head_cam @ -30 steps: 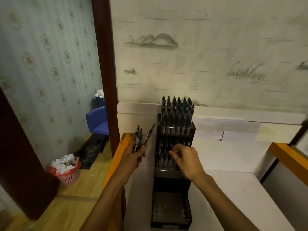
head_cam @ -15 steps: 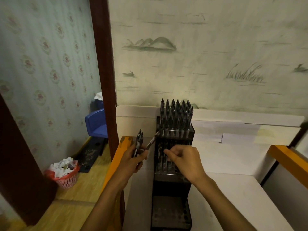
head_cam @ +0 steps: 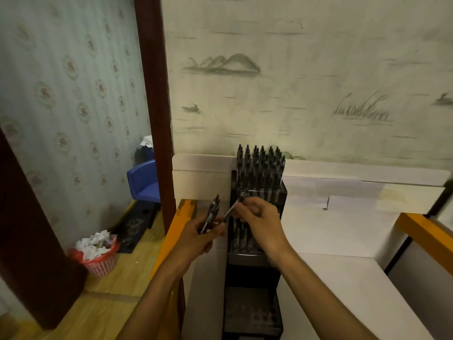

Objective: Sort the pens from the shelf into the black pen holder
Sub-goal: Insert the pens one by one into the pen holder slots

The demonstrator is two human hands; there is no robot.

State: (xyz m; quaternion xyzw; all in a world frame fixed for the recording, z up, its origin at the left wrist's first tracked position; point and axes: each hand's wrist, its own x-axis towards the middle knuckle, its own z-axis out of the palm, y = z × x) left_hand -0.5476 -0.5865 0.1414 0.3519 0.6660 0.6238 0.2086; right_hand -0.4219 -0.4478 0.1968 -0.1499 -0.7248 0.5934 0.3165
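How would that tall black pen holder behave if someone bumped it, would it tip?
Possibly. The black pen holder is tall and narrow, and its top tier is packed with pens, so it looks top-heavy. A sideways knock seems riskier; backwards, the white ledge behind would likely stop it.

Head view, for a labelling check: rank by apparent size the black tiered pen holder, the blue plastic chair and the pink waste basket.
1. Black tiered pen holder, clearly largest, though nearest the camera.
2. Blue plastic chair.
3. Pink waste basket, close to the chair, so that order is unsure.
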